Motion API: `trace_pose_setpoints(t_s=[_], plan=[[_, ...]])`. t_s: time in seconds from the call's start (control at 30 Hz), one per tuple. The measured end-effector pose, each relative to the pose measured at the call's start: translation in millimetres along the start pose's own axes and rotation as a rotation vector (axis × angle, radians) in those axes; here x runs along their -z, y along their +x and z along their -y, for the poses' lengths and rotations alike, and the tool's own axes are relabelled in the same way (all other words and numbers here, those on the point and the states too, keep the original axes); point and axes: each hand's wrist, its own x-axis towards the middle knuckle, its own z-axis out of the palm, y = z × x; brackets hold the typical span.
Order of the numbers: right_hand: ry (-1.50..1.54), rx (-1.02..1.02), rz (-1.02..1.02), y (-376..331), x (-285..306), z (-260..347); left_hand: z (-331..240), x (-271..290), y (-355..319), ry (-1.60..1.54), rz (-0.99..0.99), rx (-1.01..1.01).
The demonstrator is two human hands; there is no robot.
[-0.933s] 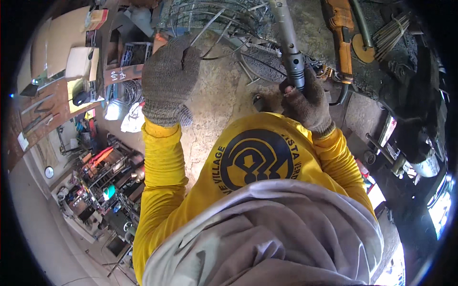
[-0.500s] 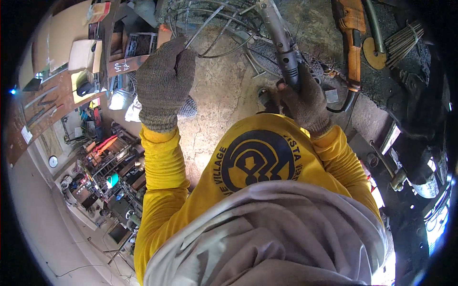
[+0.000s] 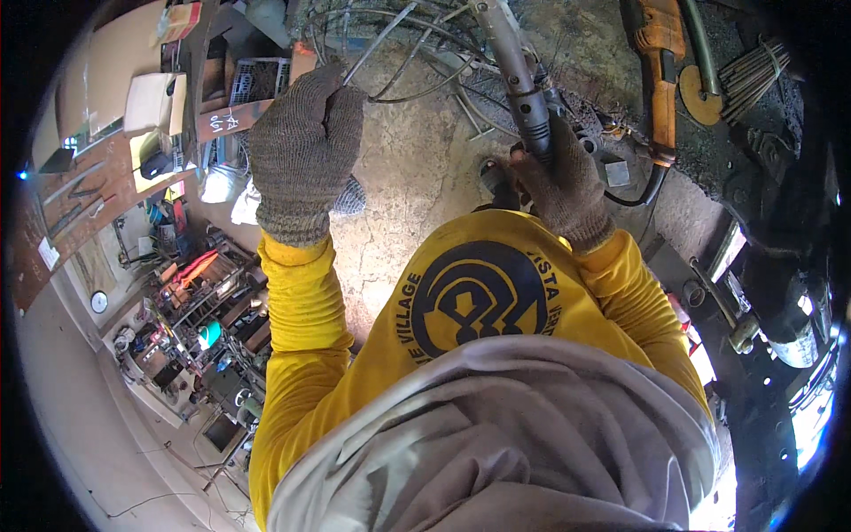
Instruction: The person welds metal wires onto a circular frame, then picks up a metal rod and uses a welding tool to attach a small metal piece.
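Fingers [image 3: 523, 168] of your right hand [image 3: 567, 195] are wrapped on the near end of the gray metal tube [image 3: 512, 71]; it runs up from your palm, leaning left. Left hand [image 3: 306, 164]: back of glove faces camera, can't tell if it grips the thin metal rod [image 3: 381, 43] meeting it. Mottled floor [image 3: 399, 195] below. Orange power tool [image 3: 663, 97], brown disc [image 3: 698, 99], tied bundle of rods [image 3: 753, 82] right of tube. Wall clock [image 3: 98, 301] far left. Both your arms reach forward, yellow sleeves [image 3: 301, 310] to the wrists.
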Motion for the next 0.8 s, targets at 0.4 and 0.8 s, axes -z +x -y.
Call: trace_pose_setpoints(t_s=[0.4,0.8], plan=[[0.046,0.007,0.002,0,-5,3,0,2,0,-0.011,0.040,0.039],[-0.018,0.041,-0.035,2,-9,-2,-1,0,2,-0.021,0.002,0.017]])
